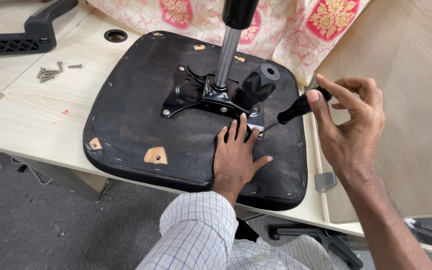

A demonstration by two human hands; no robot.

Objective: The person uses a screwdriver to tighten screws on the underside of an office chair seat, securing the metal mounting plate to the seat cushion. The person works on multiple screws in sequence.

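An upturned black chair seat (141, 130) lies on a pale wooden table (36, 115). A black metal mounting plate (191, 92) with a chrome gas cylinder (226, 55) and a black knob (258, 82) is fixed at its middle. My left hand (236, 155) rests flat on the seat fabric, fingertips at the plate's near corner. My right hand (348, 125) grips a black-handled screwdriver (298, 107), whose tip meets the plate's corner beside my left fingertips.
Several loose screws (51, 72) lie on the table at the left. A black plastic armrest part (26, 32) sits at the far left. A cable hole (115, 35) is near it. A pink floral cloth (286, 25) lies behind the seat. A wooden panel (416, 100) stands at right.
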